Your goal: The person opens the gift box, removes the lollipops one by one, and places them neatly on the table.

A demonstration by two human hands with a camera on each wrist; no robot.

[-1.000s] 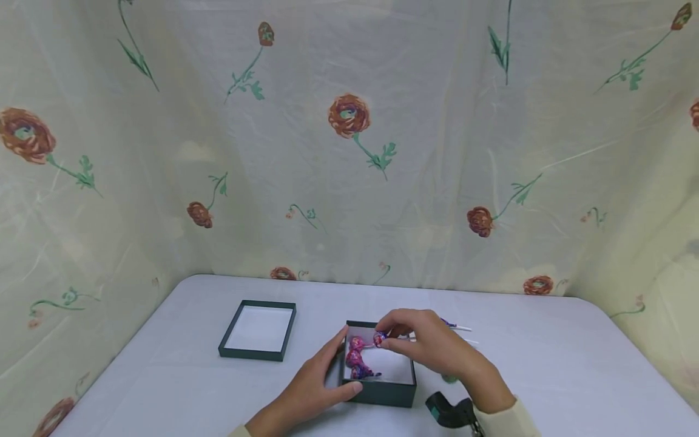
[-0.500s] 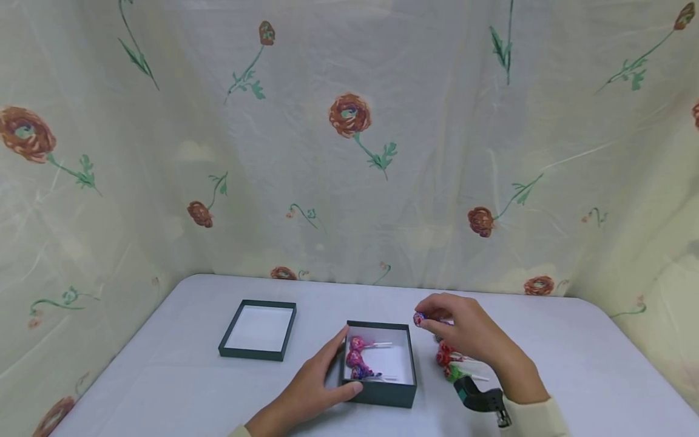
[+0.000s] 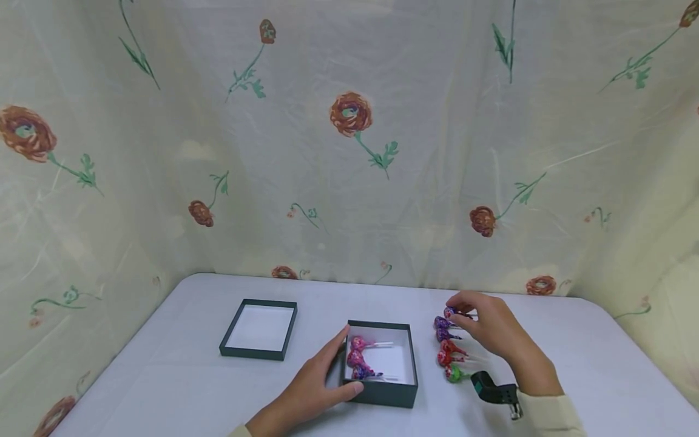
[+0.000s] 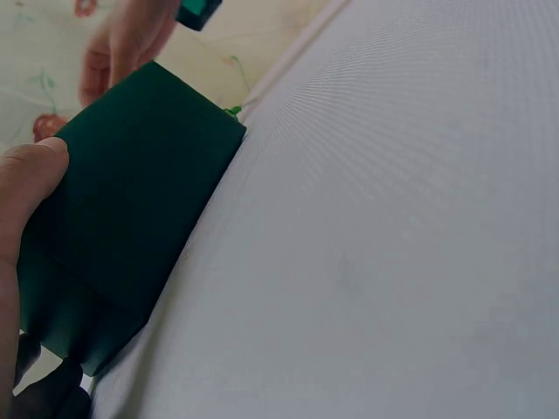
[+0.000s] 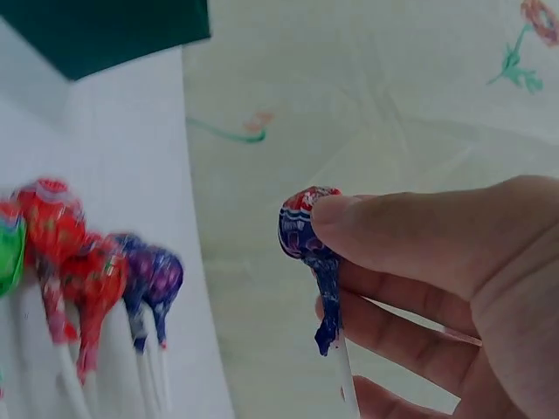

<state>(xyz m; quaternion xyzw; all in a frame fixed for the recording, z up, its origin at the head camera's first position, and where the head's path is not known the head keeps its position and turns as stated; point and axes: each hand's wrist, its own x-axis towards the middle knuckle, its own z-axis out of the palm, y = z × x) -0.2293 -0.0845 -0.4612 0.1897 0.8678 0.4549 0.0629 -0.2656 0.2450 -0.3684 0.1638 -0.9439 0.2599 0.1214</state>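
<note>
right hand (image 3: 494, 331): pinches a lollipop (image 5: 307, 229) by its wrapped head, far end of the row (image 3: 446, 346) right of the box (image 3: 382, 391) | left hand (image 3: 314, 388): fingers straight, thumb pressing the box's near-left corner | advice: lower it stick-parallel just beside the purple ones (don't nudge them), keep the box steadied

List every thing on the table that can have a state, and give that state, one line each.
Dark green box: open, lollipops inside, lying flat.
Lid: off, lying inside-up to the box's left.
Lollipops in box: wrapped, lying down.
Row of lollipops: wrapped, lying on the table right of the box.
Blue-and-red lollipop: wrapped, pinched in the right hand.
Left hand: rests against the box's left side, thumb on its front wall.
</note>
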